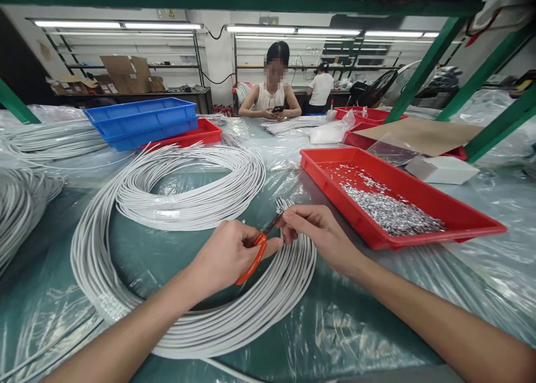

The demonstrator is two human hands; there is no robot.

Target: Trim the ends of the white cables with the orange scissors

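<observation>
My left hand (228,254) is closed around orange-handled scissors (253,259), with the dark blades pointing up and right toward a bunch of cable ends. My right hand (312,229) pinches at those cable ends (285,205), which fan out with dark and silvery tips. Just what lies between its fingertips is hidden, though it touches the cables. The ends belong to a large coil of white cable (192,335) lying under both hands. Behind it, a second white coil (188,215) rests partly on the first, with clear wrap around part of it.
A red tray (330,196) of small silvery metal pieces stands right of my hands. A blue bin (142,120) rests on a red tray (209,130) at back left. More cable coils (25,210) lie left. Across the table a person (274,92) holds a phone. Green posts (427,70) rise at right.
</observation>
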